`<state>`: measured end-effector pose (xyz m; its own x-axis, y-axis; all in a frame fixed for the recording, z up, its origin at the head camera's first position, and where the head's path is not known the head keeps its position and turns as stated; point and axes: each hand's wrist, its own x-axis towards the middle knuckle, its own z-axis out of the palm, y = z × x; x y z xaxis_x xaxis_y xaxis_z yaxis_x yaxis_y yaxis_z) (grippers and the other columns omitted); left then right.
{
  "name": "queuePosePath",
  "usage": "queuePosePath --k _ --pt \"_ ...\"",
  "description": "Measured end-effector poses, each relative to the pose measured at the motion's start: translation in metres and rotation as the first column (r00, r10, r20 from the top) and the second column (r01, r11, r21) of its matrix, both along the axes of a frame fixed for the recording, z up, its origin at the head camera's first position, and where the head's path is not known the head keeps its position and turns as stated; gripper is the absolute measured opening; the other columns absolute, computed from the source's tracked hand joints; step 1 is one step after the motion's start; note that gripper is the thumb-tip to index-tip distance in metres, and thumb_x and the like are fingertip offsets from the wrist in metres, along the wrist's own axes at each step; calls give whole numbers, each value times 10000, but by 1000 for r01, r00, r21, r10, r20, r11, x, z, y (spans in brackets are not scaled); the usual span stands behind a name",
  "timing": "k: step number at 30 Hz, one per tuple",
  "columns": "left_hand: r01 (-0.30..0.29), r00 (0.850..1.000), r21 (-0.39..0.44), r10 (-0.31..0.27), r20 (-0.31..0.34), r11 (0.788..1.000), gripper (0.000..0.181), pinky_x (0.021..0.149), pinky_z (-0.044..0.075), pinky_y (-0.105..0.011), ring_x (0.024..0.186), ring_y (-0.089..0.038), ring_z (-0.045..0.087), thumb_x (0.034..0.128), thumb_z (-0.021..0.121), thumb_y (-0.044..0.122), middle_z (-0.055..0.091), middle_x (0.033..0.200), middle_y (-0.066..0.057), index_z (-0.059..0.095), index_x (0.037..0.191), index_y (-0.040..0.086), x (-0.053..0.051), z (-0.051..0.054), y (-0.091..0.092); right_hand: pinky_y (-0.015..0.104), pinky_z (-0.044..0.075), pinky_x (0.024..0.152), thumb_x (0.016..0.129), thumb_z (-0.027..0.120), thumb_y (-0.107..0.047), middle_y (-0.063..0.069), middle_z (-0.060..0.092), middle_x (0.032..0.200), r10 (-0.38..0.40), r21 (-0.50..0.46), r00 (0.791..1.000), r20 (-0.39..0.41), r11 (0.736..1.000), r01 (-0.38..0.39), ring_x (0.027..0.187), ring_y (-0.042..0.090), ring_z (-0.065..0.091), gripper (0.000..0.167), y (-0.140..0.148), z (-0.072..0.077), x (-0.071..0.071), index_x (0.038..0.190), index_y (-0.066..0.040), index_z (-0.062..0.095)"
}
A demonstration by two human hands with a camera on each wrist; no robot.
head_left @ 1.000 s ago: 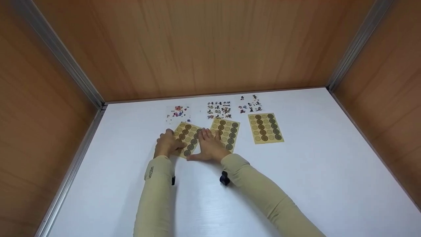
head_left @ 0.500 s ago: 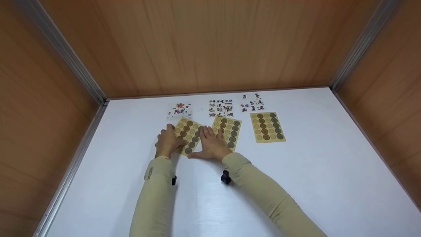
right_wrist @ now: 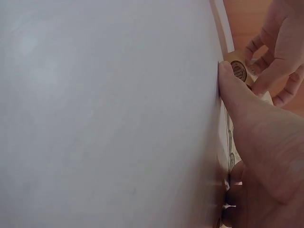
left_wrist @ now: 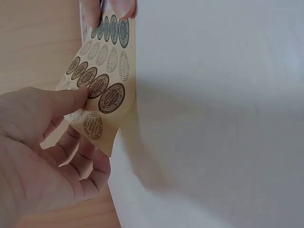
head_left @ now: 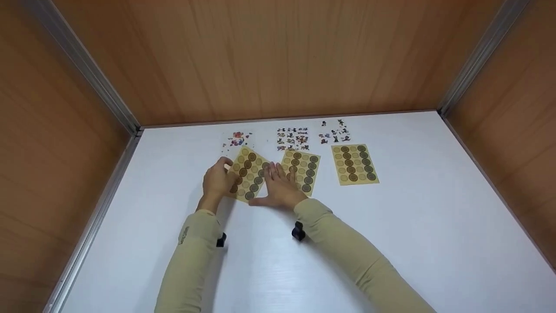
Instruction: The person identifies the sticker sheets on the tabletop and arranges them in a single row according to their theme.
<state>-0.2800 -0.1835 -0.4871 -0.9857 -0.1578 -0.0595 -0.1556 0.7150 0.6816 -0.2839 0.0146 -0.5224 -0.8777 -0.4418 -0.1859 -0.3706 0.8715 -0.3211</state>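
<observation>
We judge the left-hand sticker sheet point(head_left: 248, 173) very light and bendy, thin enough to crease, and perhaps a little slick on its face. It lies tilted on the bench point(head_left: 260, 256), left of the middle sheet point(head_left: 309, 169), its left side bent up off the surface. We would take it by the plain margin, thumb on top and fingers beneath, without squeezing hard across the round stickers. Our left hand point(head_left: 216, 178) pinches that left edge; our right hand point(head_left: 278, 189) is spread, fingertips touching the far right corner and thumb by the near one, which should steady it.

Against half a second ago, our left hand and forearm have swung outward, uncovering more of the sheet, while our right hand stays in much the same place.
</observation>
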Motion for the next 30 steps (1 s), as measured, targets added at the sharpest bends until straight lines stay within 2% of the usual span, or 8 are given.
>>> queuePosePath --k 8,14,17,19,21,24,27,30 --pt "83 997 131 -82 -11 988 157 762 544 -360 902 -269 645 1000 620 99 667 1050 -154 601 1148 48 16 23 -6 527 31 1236 822 658 -738 233 -76 1655 28 1 994 -108 1000 -28 1537 357 -68 1264 -9 4 3 1602 28 23" --pt "147 988 140 -150 17 979 214 846 547 -421 984 -316 663 984 550 6 678 1113 -199 598 1193 18 34 24 -14 513 83 1236 870 689 -637 277 -44 1648 30 -48 984 -174 998 -39 1531 413 11 1204 -13 -3 12 1601 34 6" --pt "162 986 144 -166 18 976 291 866 550 -435 1005 -336 662 964 515 -48 666 1148 -227 576 1245 -2 41 23 -19 513 104 1232 880 739 -534 266 -17 1657 17 -182 988 -156 982 -46 1531 406 22 1188 -12 -7 16 1602 19 -25" --pt "160 986 178 -165 12 971 362 875 553 -431 1028 -341 656 942 498 -84 646 1187 -234 553 1292 -6 45 23 -22 477 122 1233 893 763 -437 238 0 1663 3 -338 995 -101 940 -37 1534 377 57 1167 -9 -6 18 1603 2 -52" --pt "159 986 246 -165 7 956 432 877 558 -426 1041 -348 652 917 475 -116 622 1214 -244 525 1333 -12 48 25 -25 424 211 1220 916 762 -332 224 59 1662 -11 -536 1000 7 844 13 1514 360 195 1115 -6 -4 19 1603 -6 -55" --pt "157 985 355 -174 16 921 541 863 560 -398 1041 -335 642 860 443 -146 593 1225 -230 485 1380 -1 53 29 -28 360 401 1126 958 722 -200 225 216 1625 25 -795 962 273 569 211 1413 336 424 995 -3 2 19 1610 -18 -6" --pt "159 980 451 -195 34 878 587 825 573 -372 1013 -318 643 824 443 -146 582 1212 -218 468 1388 13 56 33 -25 361 521 1006 988 664 -120 248 437 1515 138 -844 849 511 269 464 1265 331 589 834 3 8 20 1613 -14 122" --pt "152 976 505 -210 60 850 588 773 584 -349 984 -292 643 828 462 -142 574 1205 -199 464 1387 39 58 33 -17 422 547 970 1001 622 -89 232 606 1353 266 -784 743 615 105 612 1132 319 674 667 15 11 21 1566 -4 277"
